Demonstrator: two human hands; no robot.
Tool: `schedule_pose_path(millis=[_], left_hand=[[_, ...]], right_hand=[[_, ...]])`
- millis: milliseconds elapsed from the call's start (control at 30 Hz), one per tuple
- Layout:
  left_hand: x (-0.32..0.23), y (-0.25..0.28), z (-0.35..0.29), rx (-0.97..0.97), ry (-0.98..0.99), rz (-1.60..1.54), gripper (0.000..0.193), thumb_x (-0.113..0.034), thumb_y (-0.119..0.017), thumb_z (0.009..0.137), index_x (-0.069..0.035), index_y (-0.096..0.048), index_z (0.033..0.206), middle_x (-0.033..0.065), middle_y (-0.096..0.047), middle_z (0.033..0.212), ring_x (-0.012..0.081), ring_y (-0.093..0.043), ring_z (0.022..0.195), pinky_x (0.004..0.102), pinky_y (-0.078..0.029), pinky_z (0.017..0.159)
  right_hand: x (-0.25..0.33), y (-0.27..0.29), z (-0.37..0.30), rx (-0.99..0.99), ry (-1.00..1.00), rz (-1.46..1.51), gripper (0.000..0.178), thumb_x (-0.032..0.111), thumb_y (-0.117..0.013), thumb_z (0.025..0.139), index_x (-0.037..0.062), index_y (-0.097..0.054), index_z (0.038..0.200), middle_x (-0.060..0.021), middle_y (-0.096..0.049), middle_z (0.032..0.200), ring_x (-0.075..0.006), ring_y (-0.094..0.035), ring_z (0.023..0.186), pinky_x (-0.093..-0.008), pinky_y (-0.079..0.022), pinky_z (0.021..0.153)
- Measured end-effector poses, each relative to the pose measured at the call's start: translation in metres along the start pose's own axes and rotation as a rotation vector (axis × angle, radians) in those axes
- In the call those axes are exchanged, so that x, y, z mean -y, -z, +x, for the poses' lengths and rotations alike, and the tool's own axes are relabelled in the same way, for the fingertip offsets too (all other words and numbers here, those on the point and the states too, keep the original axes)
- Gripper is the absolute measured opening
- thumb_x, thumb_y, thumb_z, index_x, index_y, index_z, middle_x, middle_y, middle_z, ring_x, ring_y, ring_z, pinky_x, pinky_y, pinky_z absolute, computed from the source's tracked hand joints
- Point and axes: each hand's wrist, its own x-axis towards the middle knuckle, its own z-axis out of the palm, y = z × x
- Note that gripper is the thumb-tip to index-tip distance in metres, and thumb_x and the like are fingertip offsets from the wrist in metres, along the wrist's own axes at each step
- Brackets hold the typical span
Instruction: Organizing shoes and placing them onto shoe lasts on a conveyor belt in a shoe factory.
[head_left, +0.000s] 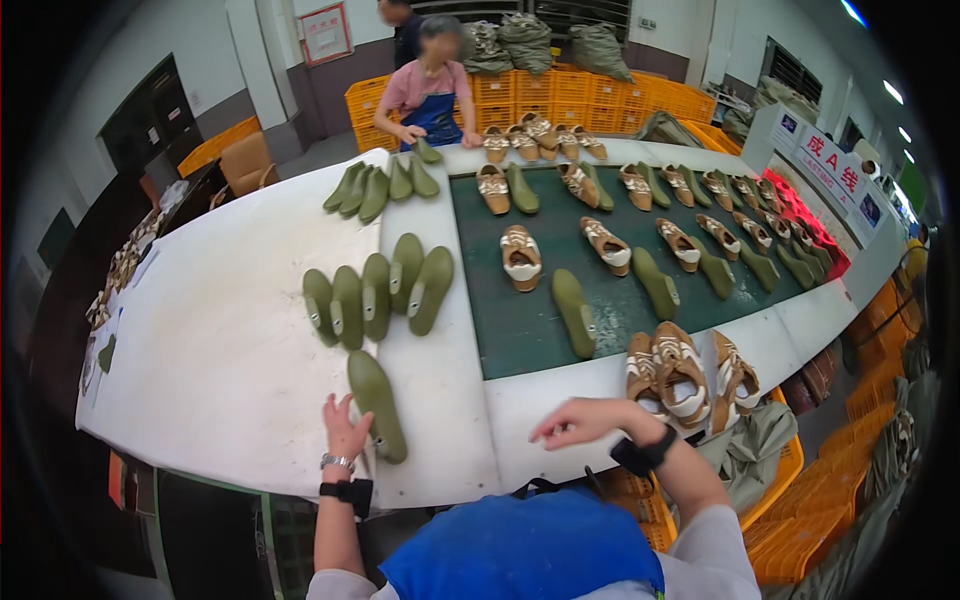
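A green shoe last [377, 408] lies near the front edge of the white table. My left hand [345, 430] is open at its left side, fingers apart, the thumb side close against it; whether they touch I cannot tell. Over the white strip by the belt, my right hand [580, 422] hovers with loosely bent fingers and nothing in it. Beyond my left hand stand several more green lasts [376, 297]. To the right of my right hand, brown and white shoes [682, 375] sit grouped on the table edge.
A dark green conveyor belt [510, 330] carries rows of brown shoes [520, 258] and green lasts [573, 312]. Across the table a person in a blue apron [432, 115] has a hand near other lasts [372, 193]. Orange crates [790, 530] and grey sacks [755, 450] stand at the right.
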Motion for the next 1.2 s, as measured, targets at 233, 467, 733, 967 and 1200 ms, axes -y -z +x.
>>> schedule_pose_path(millis=[233, 467, 733, 967, 1200], left_hand=[[0.022, -0.057, -0.005, 0.051, 0.261, -0.912, 0.054, -0.023, -0.055, 0.085, -0.003, -0.030, 0.129, 0.0160, -0.041, 0.123, 0.0238, -0.040, 0.113, 0.0318, -0.034, 0.094], [-0.026, -0.030, -0.032, 0.763, 0.580, -1.523, 0.061, -0.046, -0.034, 0.092, -0.021, -0.007, 0.141, 0.0008, -0.003, 0.146, 0.0249, -0.019, 0.131, 0.0438, -0.028, 0.101], [-0.079, -0.067, -0.015, 1.409, 0.363, -1.039, 0.082, -0.027, -0.051, 0.089, -0.036, 0.016, 0.136, 0.0123, -0.016, 0.143, 0.0208, -0.035, 0.122, 0.0410, -0.037, 0.094], [-0.125, -0.068, 0.006, 1.211, -0.227, -0.406, 0.060, -0.033, -0.048, 0.089, -0.008, -0.021, 0.136, 0.0169, -0.054, 0.115, 0.0216, -0.053, 0.105, 0.0300, -0.041, 0.088], [-0.233, -0.030, 0.029, 1.361, -0.551, -0.530, 0.038, -0.028, -0.050, 0.089, -0.003, -0.052, 0.117, 0.0112, -0.061, 0.106, 0.0169, -0.056, 0.099, 0.0280, -0.042, 0.087]], right_hand=[[-0.036, -0.048, 0.245, -0.069, 0.068, -0.267, 0.066, 0.041, -0.053, 0.083, 0.0110, -0.027, 0.135, -0.0208, -0.053, 0.114, -0.0335, -0.054, 0.101, -0.0379, -0.042, 0.086], [-0.014, -0.066, 0.242, 0.172, -0.191, -0.514, 0.085, 0.050, -0.058, 0.075, 0.0216, -0.009, 0.139, -0.0206, -0.060, 0.093, -0.0370, -0.060, 0.080, -0.0420, -0.047, 0.068], [-0.029, -0.049, 0.133, 0.079, -0.384, -0.366, 0.073, 0.034, -0.052, 0.077, 0.0225, -0.014, 0.138, -0.0184, -0.062, 0.083, -0.0349, -0.060, 0.071, -0.0409, -0.046, 0.063], [-0.056, -0.029, 0.088, 0.115, -0.346, 0.001, 0.075, 0.044, -0.055, 0.082, 0.0193, -0.014, 0.139, -0.0132, -0.062, 0.086, -0.0198, -0.062, 0.073, -0.0298, -0.047, 0.067], [-0.095, 0.082, 0.021, -0.292, 0.184, -0.453, 0.047, 0.029, -0.059, 0.081, 0.0074, -0.047, 0.122, -0.0120, -0.057, 0.107, -0.0214, -0.059, 0.084, -0.0330, -0.047, 0.074]])
